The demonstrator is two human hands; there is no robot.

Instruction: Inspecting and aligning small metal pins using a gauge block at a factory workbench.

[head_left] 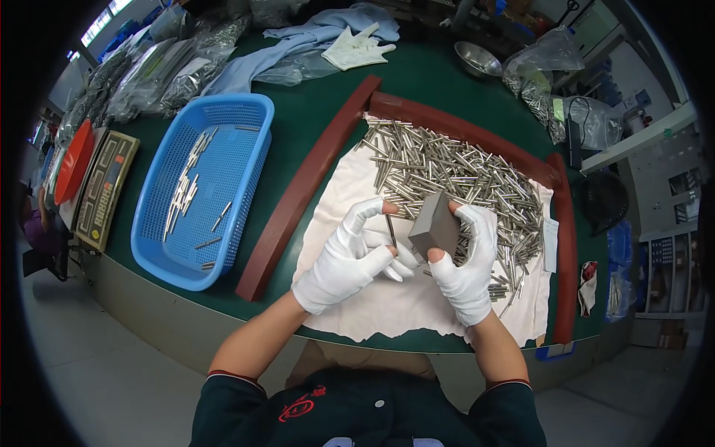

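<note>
White gloves with bare fingertips cover both hands. Between the thumb and forefinger of my left hand is a thin metal pin, held nearly upright. My right hand is closed round a dark grey rectangular block, gripping it by its sides just right of the pin. A small gap separates pin and block. Behind and to the right of the hands lies a big heap of shiny metal pins. The heap rests on a pale pink cloth, which also stretches under both hands.
Dark red bars border the cloth on three sides. To the left, a blue perforated basket holds some pins, beside a scale and a red dish. Farther back are bagged parts, a spare glove and a metal bowl.
</note>
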